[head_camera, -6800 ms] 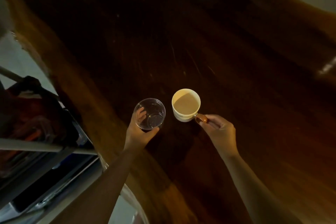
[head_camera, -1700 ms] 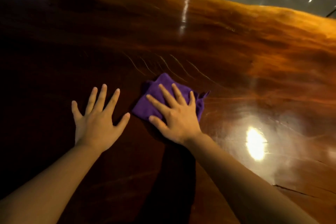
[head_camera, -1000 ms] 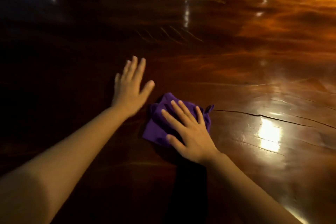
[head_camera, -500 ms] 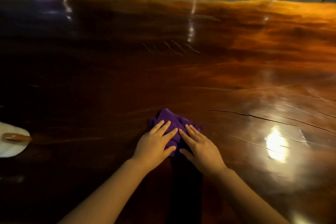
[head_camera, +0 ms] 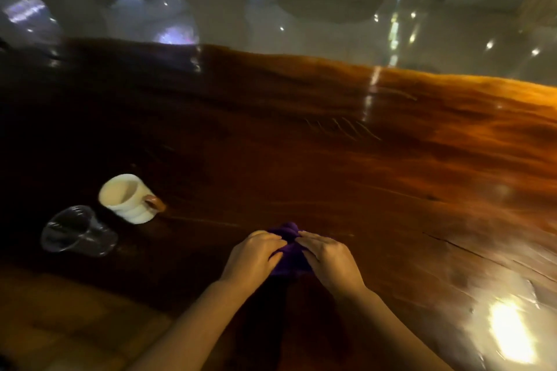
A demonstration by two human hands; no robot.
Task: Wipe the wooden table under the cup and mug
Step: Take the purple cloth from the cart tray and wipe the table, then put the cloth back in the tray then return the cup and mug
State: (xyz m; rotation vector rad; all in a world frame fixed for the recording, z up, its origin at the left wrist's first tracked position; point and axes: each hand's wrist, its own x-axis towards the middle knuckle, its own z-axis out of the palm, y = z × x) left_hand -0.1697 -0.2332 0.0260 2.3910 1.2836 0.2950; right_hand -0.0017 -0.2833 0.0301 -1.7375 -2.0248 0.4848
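A purple cloth (head_camera: 290, 253) lies bunched on the dark wooden table (head_camera: 331, 178), near its front edge. My left hand (head_camera: 252, 259) and my right hand (head_camera: 329, 259) both grip the cloth, fingers curled into it from either side. A white mug (head_camera: 126, 199) with a brown handle stands upright to the left of my hands. A clear plastic cup (head_camera: 75, 232) stands just left of and nearer than the mug. Both are well apart from the cloth.
The table's far edge runs across the upper view, with a glossy pale floor (head_camera: 301, 24) beyond it. A bright light reflection (head_camera: 509, 331) sits on the tabletop at the lower right. Cracks in the wood run through the right side.
My hands went from lying flat on the cloth to curling around it and bunching it. The view swung left and up, so the mug and cup are now fully in sight.
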